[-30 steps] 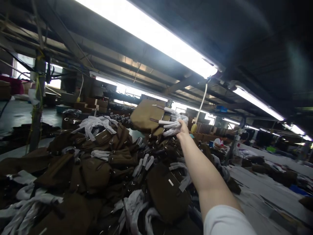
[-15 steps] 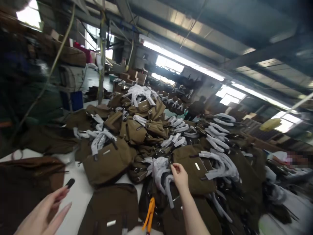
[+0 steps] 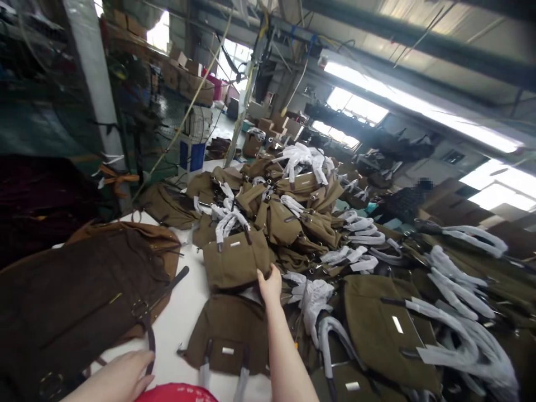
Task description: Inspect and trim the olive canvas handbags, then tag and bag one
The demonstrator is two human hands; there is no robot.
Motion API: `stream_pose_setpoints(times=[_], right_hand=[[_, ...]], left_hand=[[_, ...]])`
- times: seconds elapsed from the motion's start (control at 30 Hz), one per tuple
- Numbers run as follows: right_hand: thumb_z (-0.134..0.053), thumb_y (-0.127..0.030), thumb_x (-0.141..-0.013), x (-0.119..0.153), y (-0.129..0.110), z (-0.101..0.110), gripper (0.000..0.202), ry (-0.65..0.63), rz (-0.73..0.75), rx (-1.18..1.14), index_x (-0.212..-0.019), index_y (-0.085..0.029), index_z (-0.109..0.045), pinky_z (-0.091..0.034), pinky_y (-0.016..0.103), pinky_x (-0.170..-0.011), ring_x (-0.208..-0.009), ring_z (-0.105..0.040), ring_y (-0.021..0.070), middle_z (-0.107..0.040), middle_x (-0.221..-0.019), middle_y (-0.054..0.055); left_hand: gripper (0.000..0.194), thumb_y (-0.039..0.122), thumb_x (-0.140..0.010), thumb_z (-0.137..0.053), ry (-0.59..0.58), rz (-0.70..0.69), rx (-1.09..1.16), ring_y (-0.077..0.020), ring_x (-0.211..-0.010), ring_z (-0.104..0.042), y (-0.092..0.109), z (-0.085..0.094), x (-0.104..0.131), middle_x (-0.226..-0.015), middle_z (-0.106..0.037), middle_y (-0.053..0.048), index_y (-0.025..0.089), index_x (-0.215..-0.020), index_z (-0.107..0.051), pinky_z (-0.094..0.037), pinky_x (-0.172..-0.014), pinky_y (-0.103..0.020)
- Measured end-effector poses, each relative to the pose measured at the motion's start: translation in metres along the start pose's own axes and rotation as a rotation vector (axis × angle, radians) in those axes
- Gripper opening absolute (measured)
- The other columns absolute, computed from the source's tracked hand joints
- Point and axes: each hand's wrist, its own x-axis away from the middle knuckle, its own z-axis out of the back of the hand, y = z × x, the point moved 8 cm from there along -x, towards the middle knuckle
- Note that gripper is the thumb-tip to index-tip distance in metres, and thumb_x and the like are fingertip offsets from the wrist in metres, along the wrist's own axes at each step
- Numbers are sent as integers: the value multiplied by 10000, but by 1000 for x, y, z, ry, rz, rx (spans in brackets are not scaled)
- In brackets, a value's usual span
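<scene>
My left hand [image 3: 128,373] is low on the left, fingers and thumb closed around a dark strap [image 3: 151,340] of a dark brown bag [image 3: 92,285]. That bag lies on the white tabletop [image 3: 190,318]. My right hand [image 3: 270,286] reaches forward to the lower right corner of an olive bag [image 3: 234,258], thumb and fingers apart. Nearer to me, partly behind my right forearm, lies another brown-olive bag [image 3: 230,335] with wrapped handles. Just right of the forearm, a bit of the orange-handled tool [image 3: 296,346] shows; the rest is hidden.
A heap of olive bags [image 3: 278,220] with white-wrapped handles [image 3: 304,159] spreads across the table. More bags [image 3: 377,324] crowd the right. Something red with lettering [image 3: 178,393] is at the bottom edge. A metal post [image 3: 92,84] stands at left; a person [image 3: 402,201] is farther back.
The view has swung left. My right hand has moved from beside the wrapped handles to the olive bag's corner. My left hand, formerly with fingers apart, has closed on the strap.
</scene>
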Motion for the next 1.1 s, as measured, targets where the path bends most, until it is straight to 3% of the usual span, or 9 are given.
stream_pose_setpoints(times=[0.13,0.23,0.33,0.43,0.53,0.6,0.77,0.93,1.1], right_hand=[[-515,-415,-872,-37,-37,-8,678,25,-2,113,-1371,28,-397,-287,505,-1105,-1318,-412,401,-462,-1365,325],[-337,-394,-965,-9,-46,-37,509,-136,57,184,-1342,-73,-457,-288,414,-1111,-1309,-433,304,-510,-1362,225],[-410,-396,-956,74,-29,-82,331,-500,92,243,-1112,-202,-629,-418,293,-961,-1054,-602,200,-678,-1116,80],[-722,-351,-754,186,4,-110,166,-888,44,336,-792,-196,-678,-477,275,-712,-739,-638,188,-696,-771,27],[-739,-304,-763,268,33,-110,188,-1089,-22,456,-692,-166,-634,-474,286,-627,-622,-602,165,-633,-650,5],[-653,-293,-857,292,43,-102,167,-1119,-21,490,-753,-163,-634,-481,288,-652,-641,-595,145,-637,-695,2],[-596,-218,-797,278,30,-62,78,-992,117,405,-818,-178,-660,-414,289,-735,-865,-619,208,-683,-884,62],[-547,-225,-747,236,-26,-8,109,-815,254,285,-803,-193,-636,-328,258,-646,-756,-572,173,-670,-847,37],[-570,-214,-697,208,-107,44,44,-734,427,276,-665,-190,-590,-246,270,-579,-624,-474,138,-611,-685,10]], left_hand=[[528,317,-783,-469,46,0,11,-302,-1229,-573,-28,-7,-3,-1290,-635,-154,150,-1250,-649,-414,-1086,-416],[521,291,-789,-461,11,33,3,-334,-1157,-611,-37,-12,-2,-1221,-660,-193,86,-1232,-644,-452,-1026,-441],[497,267,-794,-450,-65,21,-25,-361,-1099,-632,-34,-20,-4,-1154,-677,-218,45,-1193,-649,-474,-972,-457],[466,274,-796,-478,-136,-20,-23,-355,-1085,-634,-25,-25,-6,-1127,-683,-220,57,-1169,-655,-477,-958,-443],[427,277,-807,-497,-139,-49,-30,-347,-1079,-633,-13,-21,-4,-1114,-686,-212,66,-1139,-663,-472,-951,-421],[413,259,-822,-482,-119,-64,-36,-349,-1088,-624,-7,-16,-2,-1113,-684,-208,55,-1136,-656,-462,-954,-418],[426,290,-825,-514,-138,-84,-60,-361,-1118,-615,0,-19,3,-1143,-670,-230,63,-1158,-650,-459,-973,-445],[403,285,-813,-545,-144,-92,-78,-349,-1089,-633,7,-17,7,-1120,-683,-216,86,-1141,-667,-483,-959,-444],[644,452,-892,-513,234,-206,-10,-301,-1331,-429,56,46,19,-1423,-473,-200,85,-1416,-444,-328,-1138,-413]])
